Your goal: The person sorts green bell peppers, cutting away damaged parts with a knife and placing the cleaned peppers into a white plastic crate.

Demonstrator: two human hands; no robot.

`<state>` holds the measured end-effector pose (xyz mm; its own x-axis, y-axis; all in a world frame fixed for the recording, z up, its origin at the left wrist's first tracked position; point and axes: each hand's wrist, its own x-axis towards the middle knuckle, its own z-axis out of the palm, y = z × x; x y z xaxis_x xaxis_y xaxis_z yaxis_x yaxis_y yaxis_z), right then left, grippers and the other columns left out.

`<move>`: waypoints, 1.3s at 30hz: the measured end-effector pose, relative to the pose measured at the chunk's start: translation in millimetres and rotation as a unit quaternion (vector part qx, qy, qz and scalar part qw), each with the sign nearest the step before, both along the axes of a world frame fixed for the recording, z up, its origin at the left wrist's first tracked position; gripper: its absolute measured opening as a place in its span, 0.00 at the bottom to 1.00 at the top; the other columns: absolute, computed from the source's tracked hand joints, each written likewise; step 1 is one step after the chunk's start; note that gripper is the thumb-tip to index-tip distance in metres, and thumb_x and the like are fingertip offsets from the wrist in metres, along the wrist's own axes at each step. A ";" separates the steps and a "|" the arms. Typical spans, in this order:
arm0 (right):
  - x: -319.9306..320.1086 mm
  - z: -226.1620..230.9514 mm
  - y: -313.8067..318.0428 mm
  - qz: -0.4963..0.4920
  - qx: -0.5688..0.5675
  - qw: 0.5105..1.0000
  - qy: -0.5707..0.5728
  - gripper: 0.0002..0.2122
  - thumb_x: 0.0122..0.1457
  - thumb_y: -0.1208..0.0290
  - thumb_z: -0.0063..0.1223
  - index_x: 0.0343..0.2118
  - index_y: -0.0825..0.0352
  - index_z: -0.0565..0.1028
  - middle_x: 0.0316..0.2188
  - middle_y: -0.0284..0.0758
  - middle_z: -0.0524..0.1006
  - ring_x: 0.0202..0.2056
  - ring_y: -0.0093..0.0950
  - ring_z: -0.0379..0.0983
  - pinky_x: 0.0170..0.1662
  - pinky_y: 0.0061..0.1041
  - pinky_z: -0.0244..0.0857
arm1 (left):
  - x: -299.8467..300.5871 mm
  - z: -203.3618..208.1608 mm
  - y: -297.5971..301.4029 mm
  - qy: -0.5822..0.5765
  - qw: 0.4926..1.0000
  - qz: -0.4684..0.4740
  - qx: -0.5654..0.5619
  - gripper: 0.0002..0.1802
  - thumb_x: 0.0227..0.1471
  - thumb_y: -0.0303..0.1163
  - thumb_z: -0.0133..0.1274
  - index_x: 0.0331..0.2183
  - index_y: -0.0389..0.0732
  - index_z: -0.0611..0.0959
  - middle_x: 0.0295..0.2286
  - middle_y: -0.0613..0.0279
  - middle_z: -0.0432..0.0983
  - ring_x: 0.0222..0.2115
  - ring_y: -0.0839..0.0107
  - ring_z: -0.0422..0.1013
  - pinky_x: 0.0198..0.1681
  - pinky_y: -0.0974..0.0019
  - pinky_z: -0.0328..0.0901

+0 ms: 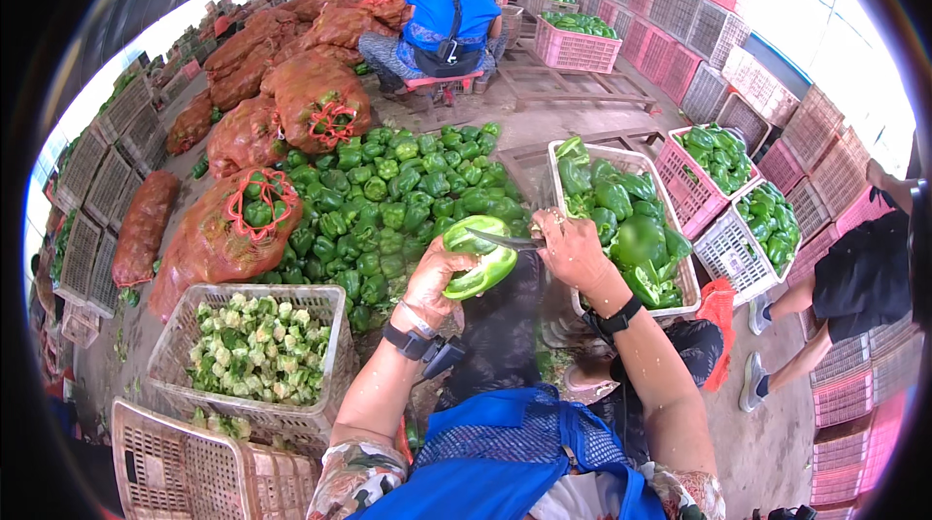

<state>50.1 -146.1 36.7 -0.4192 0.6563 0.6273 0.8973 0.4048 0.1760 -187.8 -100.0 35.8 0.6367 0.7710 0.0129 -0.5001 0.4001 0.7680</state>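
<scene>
My left hand (pixel 430 277) grips a green bell pepper (pixel 493 273) that is cut open, with its pale inside showing. Fingers of my right hand (pixel 573 248) are wrapped round the handle of a knife (pixel 503 239), whose blade lies across the upper part of the pepper. Whole green peppers (pixel 388 204) are heaped on the floor beyond my left hand. To the right, a pale crate (pixel 691 293) holds peppers, some cut open. A grey crate (pixel 335 365) at the lower left is filled with cut-out pepper cores (pixel 257 345).
Red mesh sacks (pixel 218 246) of peppers lie at the left. A pink crate (pixel 685 195) and a white crate (pixel 743 263) of peppers stand at the right. A co-worker (pixel 451 20) sits ahead; a person's legs (pixel 801 311) are at the right. Stacked crates (pixel 680 10) line the side.
</scene>
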 end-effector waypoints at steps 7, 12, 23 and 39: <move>-9.9 5.9 26.5 0.052 -0.002 0.998 0.041 0.26 0.43 0.66 0.56 0.47 0.70 0.69 0.40 0.45 0.74 0.34 0.37 0.75 0.38 0.33 0.69 | -20.6 -7.9 -5.5 -0.061 0.994 -0.036 -0.081 0.26 0.43 0.26 0.55 0.48 0.36 0.71 0.35 0.48 0.76 0.28 0.59 0.75 0.29 0.65 0.73; -21.8 7.5 38.9 0.095 0.036 0.994 0.027 0.25 0.43 0.66 0.54 0.47 0.71 0.69 0.37 0.46 0.75 0.32 0.38 0.75 0.37 0.33 0.70 | -32.6 -25.4 -11.8 -0.150 0.971 -0.094 -0.158 0.23 0.48 0.29 0.52 0.47 0.33 0.72 0.37 0.45 0.74 0.32 0.59 0.75 0.31 0.64 0.73; 30.6 -13.4 70.1 -0.125 -0.156 0.980 0.012 0.07 0.54 0.67 0.47 0.28 0.66 0.71 0.21 0.42 0.77 0.24 0.39 0.76 0.27 0.36 0.69 | -32.0 -38.2 -11.3 -0.077 0.974 0.179 -0.120 0.24 0.42 0.25 0.55 0.45 0.35 0.74 0.34 0.49 0.75 0.32 0.58 0.74 0.35 0.64 0.72; 74.9 61.3 -106.1 -0.064 0.180 0.695 0.693 0.06 0.57 0.74 0.55 0.35 0.70 0.75 0.18 0.28 0.72 0.14 0.13 0.61 0.16 0.12 0.52 | 134.8 -15.8 14.8 -0.039 0.992 0.080 0.085 0.26 0.41 0.13 0.48 0.47 0.34 0.74 0.36 0.58 0.76 0.33 0.69 0.74 0.33 0.69 0.70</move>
<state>125.0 -252.2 97.9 0.7993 0.3282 0.5033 0.3300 0.4603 -0.8242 -53.0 -85.2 20.0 0.4980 0.8447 0.1962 -0.6076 0.1785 0.7739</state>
